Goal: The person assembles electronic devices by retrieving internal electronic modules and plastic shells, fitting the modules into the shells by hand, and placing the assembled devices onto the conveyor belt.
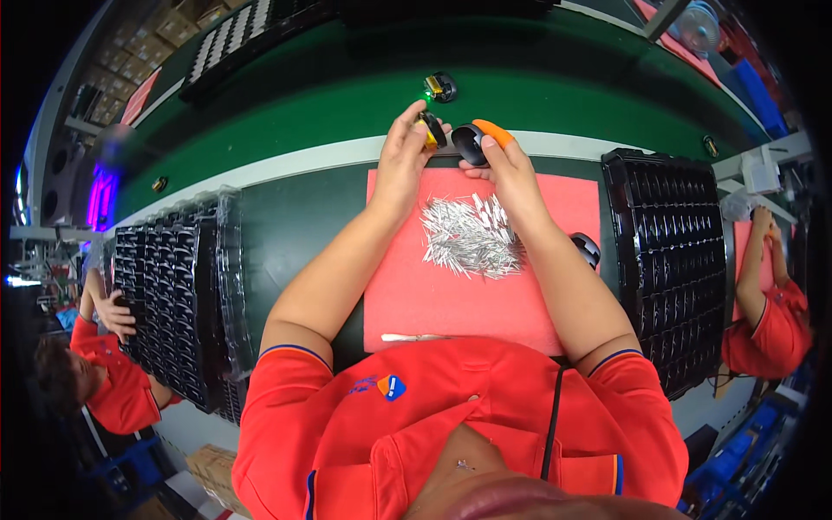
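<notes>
My left hand (404,160) grips a small round black part with a yellow piece (432,130), above the far edge of the pink mat (399,286). Close beside it, my right hand (510,169) holds a hollow black cup-shaped shell (469,146), its opening turned toward the left hand. An orange finger cover (494,133) sits on a finger of the right hand. The two parts are apart. Below my hands, a loose pile of thin silvery-white strips (468,234) lies on the mat. A slim light-coloured tool (416,337) rests near the mat's front edge.
Across the far side runs a green belt (329,113), carrying a black-and-yellow unit (440,87) with a green light. Black compartment trays stand left (169,295) and right (667,269). Another black part (587,250) lies by my right forearm. Co-workers sit left (113,373) and right (771,321).
</notes>
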